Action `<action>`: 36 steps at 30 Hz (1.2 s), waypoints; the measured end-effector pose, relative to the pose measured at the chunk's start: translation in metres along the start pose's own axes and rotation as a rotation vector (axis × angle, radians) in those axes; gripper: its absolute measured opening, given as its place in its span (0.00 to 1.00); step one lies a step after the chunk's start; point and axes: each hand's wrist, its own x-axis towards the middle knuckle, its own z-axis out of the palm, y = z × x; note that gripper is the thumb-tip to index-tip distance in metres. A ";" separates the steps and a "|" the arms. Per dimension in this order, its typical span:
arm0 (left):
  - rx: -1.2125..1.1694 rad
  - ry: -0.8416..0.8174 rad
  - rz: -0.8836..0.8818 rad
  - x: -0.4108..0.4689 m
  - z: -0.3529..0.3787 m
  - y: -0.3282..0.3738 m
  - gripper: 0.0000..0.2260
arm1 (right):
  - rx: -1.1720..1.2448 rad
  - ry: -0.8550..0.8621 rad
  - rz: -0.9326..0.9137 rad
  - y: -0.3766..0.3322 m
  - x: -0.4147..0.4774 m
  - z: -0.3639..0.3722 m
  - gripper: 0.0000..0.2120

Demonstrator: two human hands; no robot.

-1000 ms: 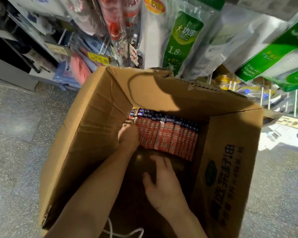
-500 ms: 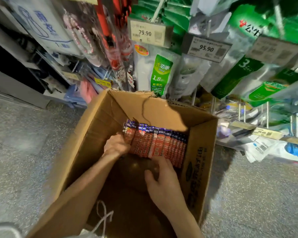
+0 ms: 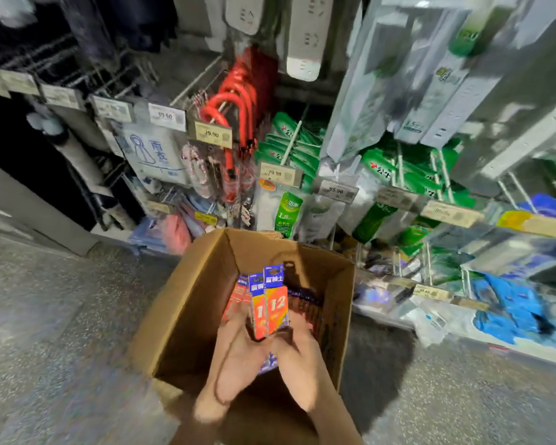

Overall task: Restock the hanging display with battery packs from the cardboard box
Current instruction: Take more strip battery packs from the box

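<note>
An open cardboard box [image 3: 187,319] stands on the floor below me. Over it my left hand [image 3: 238,345] and my right hand [image 3: 297,343] grip a bunch of red and blue battery packs [image 3: 270,303] from both sides, holding them upright above the box. More battery packs [image 3: 305,303] stay lined up inside along the far wall. The hanging display [image 3: 289,146] of metal hooks rises behind the box, loaded with green and white packages. The picture is blurred by motion.
Red looped cables [image 3: 238,107] and white power strips [image 3: 305,33] hang above. Price tags [image 3: 280,175] sit on the hook ends. Blue packages [image 3: 507,303] lie on a low shelf at right. Speckled grey floor [image 3: 52,332] spreads left of the box.
Both hands closed on a bunch of battery packs and lifted it out of the row in the box. The view tilted upward toward the hanging display.
</note>
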 end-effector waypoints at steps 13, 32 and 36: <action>-0.090 -0.350 0.171 -0.042 0.031 0.059 0.12 | -0.009 0.683 -0.111 0.010 -0.074 -0.061 0.12; -0.314 -0.323 0.370 -0.122 0.126 0.248 0.10 | 0.357 0.886 -0.507 -0.017 -0.172 -0.234 0.24; -0.269 -0.309 0.420 -0.147 0.167 0.276 0.12 | 0.363 0.833 -0.577 -0.002 -0.187 -0.286 0.35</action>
